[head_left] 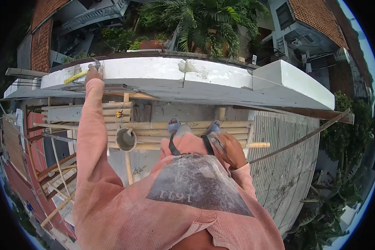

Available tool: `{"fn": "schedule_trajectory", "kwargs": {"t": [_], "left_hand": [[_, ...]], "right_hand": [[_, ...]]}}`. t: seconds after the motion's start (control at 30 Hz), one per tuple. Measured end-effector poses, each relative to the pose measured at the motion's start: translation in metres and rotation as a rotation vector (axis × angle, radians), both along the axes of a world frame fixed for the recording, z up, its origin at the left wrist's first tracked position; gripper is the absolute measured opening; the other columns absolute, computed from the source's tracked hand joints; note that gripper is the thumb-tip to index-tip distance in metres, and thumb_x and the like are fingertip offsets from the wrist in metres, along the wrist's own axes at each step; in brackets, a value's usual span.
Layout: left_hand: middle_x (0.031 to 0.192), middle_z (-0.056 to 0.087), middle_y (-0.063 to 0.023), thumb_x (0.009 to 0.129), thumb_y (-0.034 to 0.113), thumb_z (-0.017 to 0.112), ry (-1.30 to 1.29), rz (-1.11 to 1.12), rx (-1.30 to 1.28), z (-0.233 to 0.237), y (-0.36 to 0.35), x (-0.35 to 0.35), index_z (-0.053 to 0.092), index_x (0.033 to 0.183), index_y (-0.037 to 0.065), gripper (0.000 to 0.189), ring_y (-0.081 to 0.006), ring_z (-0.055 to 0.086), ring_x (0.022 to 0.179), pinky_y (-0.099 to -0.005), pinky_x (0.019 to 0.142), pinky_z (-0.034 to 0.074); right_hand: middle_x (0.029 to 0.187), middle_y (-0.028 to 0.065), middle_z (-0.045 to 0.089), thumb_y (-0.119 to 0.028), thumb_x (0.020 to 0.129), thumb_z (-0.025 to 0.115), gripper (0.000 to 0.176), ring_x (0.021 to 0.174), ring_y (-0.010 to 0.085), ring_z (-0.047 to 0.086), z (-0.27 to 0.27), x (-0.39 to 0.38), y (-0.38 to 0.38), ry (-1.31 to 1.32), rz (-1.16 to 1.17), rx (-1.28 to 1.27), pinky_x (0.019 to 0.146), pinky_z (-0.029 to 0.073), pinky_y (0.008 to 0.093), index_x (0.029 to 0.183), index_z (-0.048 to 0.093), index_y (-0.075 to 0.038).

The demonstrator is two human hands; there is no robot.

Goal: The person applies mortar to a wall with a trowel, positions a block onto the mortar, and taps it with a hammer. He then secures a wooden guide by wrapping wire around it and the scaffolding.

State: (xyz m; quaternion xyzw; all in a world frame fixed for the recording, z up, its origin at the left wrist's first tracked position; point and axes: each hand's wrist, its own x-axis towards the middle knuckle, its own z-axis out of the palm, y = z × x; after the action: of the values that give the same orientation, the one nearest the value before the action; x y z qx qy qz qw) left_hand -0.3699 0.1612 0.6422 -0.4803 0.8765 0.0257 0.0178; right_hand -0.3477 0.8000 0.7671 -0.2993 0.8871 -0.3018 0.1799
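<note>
My left hand (94,75) is stretched far forward to the white block wall (141,68), closed around a yellow-handled hammer (76,76). The handle points left along the wall top, and a dark metal head shows just beyond my fingers. Close by my right thigh, my right hand (230,151) hangs low with its fingers extended, and I see nothing in it. A grey mortar patch (186,66) marks a joint between blocks, and a thin string runs along the wall top.
Under my sandalled feet lies a bamboo platform (154,125). A bucket (126,139) with grey contents stands on its left. To the right are a corrugated roof (279,154) and a slanting pole (300,135). Palms (212,25) and houses lie below, beyond the wall.
</note>
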Motion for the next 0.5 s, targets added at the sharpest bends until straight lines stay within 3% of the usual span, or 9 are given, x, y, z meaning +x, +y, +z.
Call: {"fn": "schedule_trajectory", "kwargs": {"t": [0.07,0.13,0.2,0.27,0.37,0.5], "left_hand": [[0.121,0.065,-0.0268,0.098,0.043,0.058,-0.008,-0.095,0.022,0.004,-0.003,0.003,0.035,0.143,0.009,0.06,-0.0476,0.062,0.112,-0.0543,0.094,0.049],[0.115,0.065,-0.03,0.099,0.037,0.058,0.069,-0.229,-0.041,-0.028,-0.036,0.011,0.04,0.138,0.006,0.053,-0.0486,0.063,0.107,-0.0555,0.09,0.05],[0.11,0.064,-0.0278,0.1,0.032,0.058,0.245,-0.348,-0.193,-0.035,-0.047,0.024,0.048,0.129,0.003,0.042,-0.0487,0.062,0.102,-0.0555,0.086,0.049],[0.115,0.063,-0.026,0.103,0.027,0.052,0.311,-0.411,-0.197,0.004,-0.033,0.038,0.057,0.121,0.002,0.031,-0.0455,0.059,0.106,-0.0535,0.089,0.046],[0.115,0.065,-0.0257,0.105,0.034,0.049,0.467,-0.394,-0.149,0.066,0.003,0.071,0.061,0.124,-0.002,0.042,-0.0436,0.058,0.109,-0.05,0.095,0.044],[0.112,0.066,-0.0228,0.108,0.035,0.046,0.542,-0.44,0.005,0.151,0.098,0.129,0.062,0.125,-0.004,0.046,-0.0377,0.061,0.103,-0.045,0.093,0.046]], "right_hand": [[0.1,0.0149,0.066,-0.023,0.093,0.065,0.027,0.093,0.0375,0.064,-0.003,0.012,0.008,-0.001,-0.094,-0.009,0.079,0.051,0.0449,0.114,0.068,-0.005],[0.105,0.0153,0.066,-0.023,0.092,0.065,0.03,0.095,0.0374,0.064,-0.003,0.022,0.013,-0.031,-0.183,0.012,0.082,0.051,0.0448,0.117,0.067,-0.005],[0.108,0.0155,0.065,-0.024,0.093,0.063,0.031,0.096,0.0373,0.064,-0.011,0.031,0.011,0.025,-0.215,0.011,0.082,0.051,0.0453,0.119,0.066,-0.005],[0.11,0.0155,0.064,-0.026,0.095,0.063,0.033,0.098,0.0373,0.064,-0.009,0.033,0.002,0.027,-0.23,-0.005,0.082,0.051,0.0455,0.121,0.065,-0.006],[0.111,0.0153,0.063,-0.029,0.096,0.062,0.036,0.101,0.0374,0.063,0.01,0.022,-0.026,-0.051,-0.207,-0.103,0.085,0.051,0.0456,0.123,0.063,-0.006],[0.114,0.0168,0.061,-0.035,0.095,0.063,0.044,0.108,0.0379,0.061,0.011,0.009,-0.061,-0.181,-0.062,-0.235,0.093,0.049,0.046,0.126,0.061,-0.004]]}}
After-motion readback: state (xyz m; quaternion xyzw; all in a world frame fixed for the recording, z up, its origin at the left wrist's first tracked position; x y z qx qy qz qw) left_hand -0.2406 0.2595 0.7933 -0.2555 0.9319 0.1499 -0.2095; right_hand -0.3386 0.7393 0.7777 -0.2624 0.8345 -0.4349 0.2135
